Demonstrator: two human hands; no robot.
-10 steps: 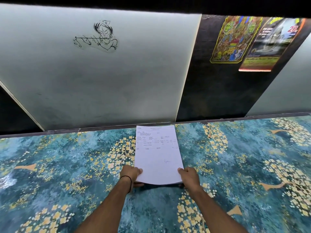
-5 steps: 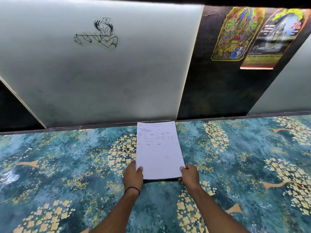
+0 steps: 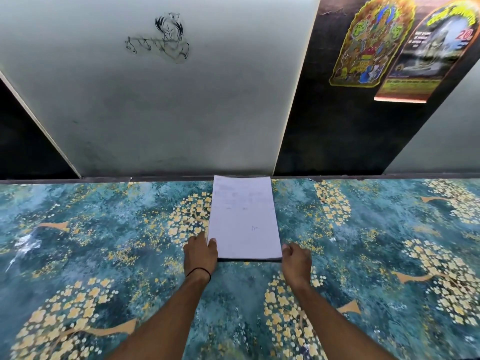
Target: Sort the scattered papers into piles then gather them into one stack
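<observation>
One white stack of papers (image 3: 244,219) lies lengthwise on the patterned table, its far end at the wall and faint print on the top sheet. My left hand (image 3: 200,255) is at the stack's near left corner, thumb resting on the top sheet and fingers along the left edge. My right hand (image 3: 296,262) is at the near right corner, fingers curled with the thumb against the edge. A dark shadow runs under the stack's near edge. No other loose papers are in view.
The table (image 3: 104,242) has a teal cover with yellow blossom prints and spreads wide to both sides. A pale wall panel with a line drawing (image 3: 163,37) rises right behind it. Two colourful posters (image 3: 371,42) hang at the upper right.
The stack's near end was held raised off the table; both hands have lowered it and pushed it away, so it now lies flat with its far end at the wall.
</observation>
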